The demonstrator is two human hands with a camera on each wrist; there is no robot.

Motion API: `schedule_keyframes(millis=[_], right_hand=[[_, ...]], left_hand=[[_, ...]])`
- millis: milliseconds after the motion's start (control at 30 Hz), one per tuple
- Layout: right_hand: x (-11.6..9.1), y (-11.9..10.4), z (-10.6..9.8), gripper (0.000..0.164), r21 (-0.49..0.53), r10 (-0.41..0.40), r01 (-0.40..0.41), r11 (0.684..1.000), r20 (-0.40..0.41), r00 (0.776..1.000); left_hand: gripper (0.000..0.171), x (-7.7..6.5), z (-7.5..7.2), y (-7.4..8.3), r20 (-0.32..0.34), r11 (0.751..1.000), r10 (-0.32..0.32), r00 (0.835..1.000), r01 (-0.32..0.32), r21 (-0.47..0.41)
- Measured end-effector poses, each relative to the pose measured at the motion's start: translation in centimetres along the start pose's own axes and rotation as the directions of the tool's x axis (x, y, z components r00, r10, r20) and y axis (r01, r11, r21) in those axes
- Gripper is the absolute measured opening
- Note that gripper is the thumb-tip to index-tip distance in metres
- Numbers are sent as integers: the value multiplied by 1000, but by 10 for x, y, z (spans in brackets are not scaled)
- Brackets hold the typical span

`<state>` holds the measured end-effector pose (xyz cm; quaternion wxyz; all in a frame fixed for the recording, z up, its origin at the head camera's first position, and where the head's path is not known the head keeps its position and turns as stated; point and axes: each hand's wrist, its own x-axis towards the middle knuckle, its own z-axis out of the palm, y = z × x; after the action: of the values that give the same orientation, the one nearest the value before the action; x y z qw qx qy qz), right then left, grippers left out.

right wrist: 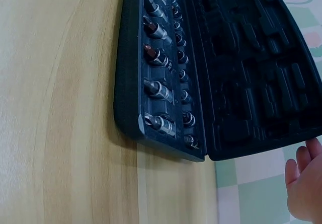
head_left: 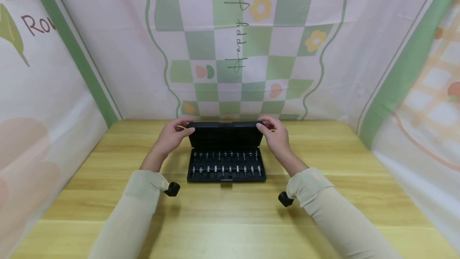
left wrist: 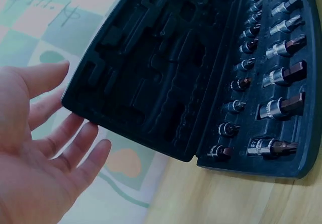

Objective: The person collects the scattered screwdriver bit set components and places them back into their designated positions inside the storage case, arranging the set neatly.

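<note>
A black bit socket case (head_left: 207, 179) stands unfolded on the table, its lid (head_left: 225, 136) raised at the back. Two rows of silver bit sockets (head_left: 223, 170) fill the base. At the lid's upper left corner is my left hand (head_left: 171, 134); in the left wrist view its fingers (left wrist: 83, 171) are nearly straight, some tips reaching behind the edge. My right hand (head_left: 276, 136) holds the opposite corner, thumb in front and fingers behind. The right wrist view cuts off most of that hand. Moulded recesses line the lid (right wrist: 251, 73).
The case sits on a wood-grain table (head_left: 230, 219). Behind it hangs a printed cloth (head_left: 230, 43) with green checks, and more cloth encloses both sides. A black wrist device (head_left: 173, 189) is near the left cuff, another (head_left: 285, 199) near the right.
</note>
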<state>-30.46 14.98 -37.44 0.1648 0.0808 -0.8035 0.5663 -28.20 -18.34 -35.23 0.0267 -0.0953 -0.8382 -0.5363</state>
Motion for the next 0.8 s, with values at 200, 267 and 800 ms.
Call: schedule_keyframes(millis=[200,267,800], right_hand=[[-5,-5,-1,23,-1,-47,47,999,67,997],[-7,-8,-2,23,-7,-52,53,999,98,994],[-21,-10,-4,15,-99,-242,278,955,281,929]], left_hand=[[31,-4,6,4,-31,997,-1,1000,4,78],[29,-5,8,5,-33,996,10,999,-7,94],[16,-19,21,7,24,968,128,992,-130,216]])
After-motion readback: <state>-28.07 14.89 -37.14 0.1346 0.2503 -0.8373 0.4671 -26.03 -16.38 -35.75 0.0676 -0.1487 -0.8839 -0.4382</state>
